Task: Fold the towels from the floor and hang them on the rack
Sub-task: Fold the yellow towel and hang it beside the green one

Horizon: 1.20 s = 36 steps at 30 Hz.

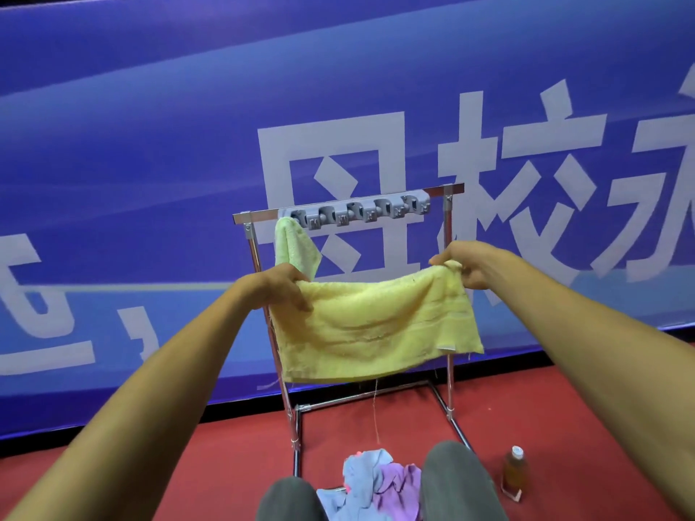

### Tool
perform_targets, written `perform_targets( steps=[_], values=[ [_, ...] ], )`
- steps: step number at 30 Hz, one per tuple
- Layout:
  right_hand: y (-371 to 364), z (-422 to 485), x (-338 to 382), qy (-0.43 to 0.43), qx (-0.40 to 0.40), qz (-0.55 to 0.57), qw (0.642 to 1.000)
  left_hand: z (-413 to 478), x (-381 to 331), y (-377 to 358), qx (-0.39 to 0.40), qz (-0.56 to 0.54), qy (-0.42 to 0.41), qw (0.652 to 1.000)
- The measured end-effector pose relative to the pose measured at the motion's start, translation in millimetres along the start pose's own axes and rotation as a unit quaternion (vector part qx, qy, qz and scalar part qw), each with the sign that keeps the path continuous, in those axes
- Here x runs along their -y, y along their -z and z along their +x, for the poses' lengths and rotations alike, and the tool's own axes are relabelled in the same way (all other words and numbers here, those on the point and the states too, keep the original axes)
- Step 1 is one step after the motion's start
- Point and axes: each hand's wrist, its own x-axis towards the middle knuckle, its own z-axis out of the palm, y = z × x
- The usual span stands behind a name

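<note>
Before "母校" banner [150, 144], yellow towel [376, 325] between left hand [278, 285] and right hand [464, 263]

Yellow towel [376, 325] stretched between left hand [280, 285] and right hand [460, 263]; rack [447, 295] behind; green towel [293, 244] on it

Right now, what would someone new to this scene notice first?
A yellow towel hangs stretched between the left hand and right hand, mid-frame, before the metal rack. A green towel hangs at the rack's left end; blue and purple cloths lie on the red floor between the knees.
</note>
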Motion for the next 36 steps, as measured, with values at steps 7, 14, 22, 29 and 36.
perform_targets(
  steps=[7,14,22,29,36],
  values=[
    [2,-5,3,0.094,-0.052,-0.126,0.986,5,0,8,-0.067,0.1,-0.016,0.993],
    [1,1,10,0.155,-0.05,-0.303,0.939,5,-2,17,-0.183,0.179,-0.049,0.965],
    [-3,-12,21,0.128,0.083,-0.547,0.823,6,11,23,-0.212,0.106,-0.026,0.971],
    [-16,13,18,0.194,-0.025,-0.529,0.826,21,22,1,-0.304,-0.325,0.062,0.893],
    [-63,43,30,0.19,-0.052,-0.101,0.975,45,15,2,-0.375,-0.278,0.035,0.884]
  ],
)
